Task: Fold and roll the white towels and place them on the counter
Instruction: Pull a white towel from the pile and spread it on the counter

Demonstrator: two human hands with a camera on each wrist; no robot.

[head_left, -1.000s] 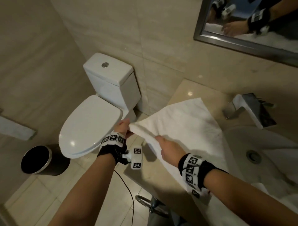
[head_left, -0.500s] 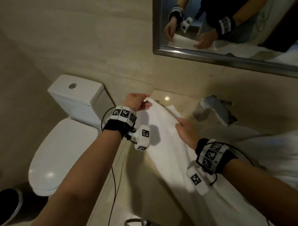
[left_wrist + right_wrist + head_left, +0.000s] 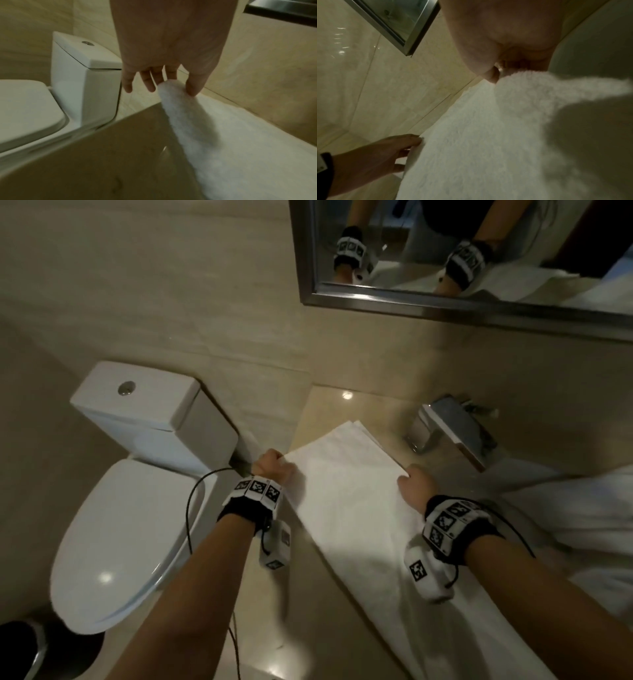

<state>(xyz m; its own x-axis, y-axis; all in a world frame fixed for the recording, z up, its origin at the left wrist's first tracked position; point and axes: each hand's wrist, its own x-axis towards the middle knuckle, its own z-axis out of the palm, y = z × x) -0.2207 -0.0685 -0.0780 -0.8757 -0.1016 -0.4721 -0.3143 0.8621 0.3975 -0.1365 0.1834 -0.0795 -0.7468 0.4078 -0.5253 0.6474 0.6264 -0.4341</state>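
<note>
Beige tiled bathroom, tan counter (image 3: 318, 419) running through centre frame to the lower edge. White towel (image 3: 346, 491) folded into a long strip, lying diagonally on the counter from centre toward lower right, far end doubled over with layered edges showing. Left hand (image 3: 272, 465) at the strip's left edge, centre frame; left wrist view: thumb and fingers pinching a raised fold of towel (image 3: 188, 121). Right hand (image 3: 412, 486) at the opposite edge, centre right, gripping towel (image 3: 488, 135) at the fingertips, edge bunched up there. Toilet (image 3: 137, 474) in left half, lid down. Chrome faucet (image 3: 448, 429) right of the towel's far end. More white cloth (image 3: 582, 508) at right edge. Mirror (image 3: 479, 251) upper right, reflecting both wrists.
</note>
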